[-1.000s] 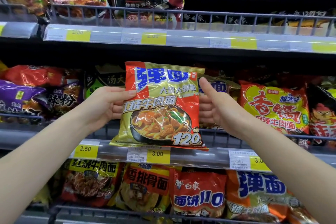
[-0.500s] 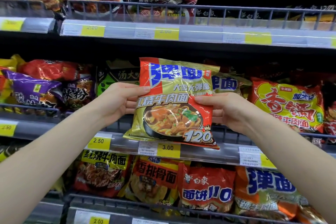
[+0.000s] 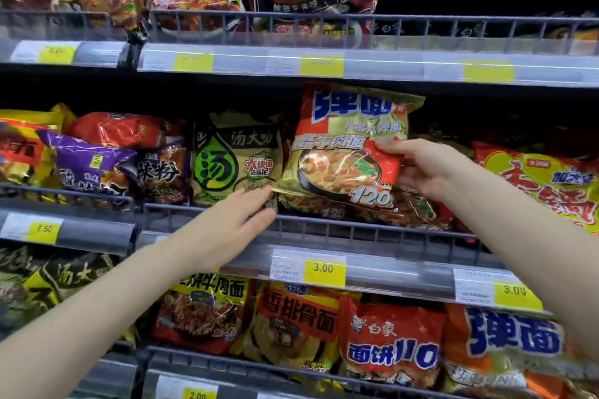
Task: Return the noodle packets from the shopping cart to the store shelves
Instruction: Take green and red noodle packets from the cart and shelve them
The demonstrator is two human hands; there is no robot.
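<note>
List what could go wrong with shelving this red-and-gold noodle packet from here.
1. Only the right hand pinches the red-and-gold noodle packet; the left hand is open below, so it may slip.
2. It leans on loose packets above the wire rail and might slide forward over it.

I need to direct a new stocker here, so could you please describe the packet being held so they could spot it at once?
Find the middle shelf with its grey wire rail. Above the yellow 3.00 tag, the right hand pinches the orange-and-gold packet. Unlike its neighbours, it stands tallest and shows a noodle bowl marked 120.
</note>
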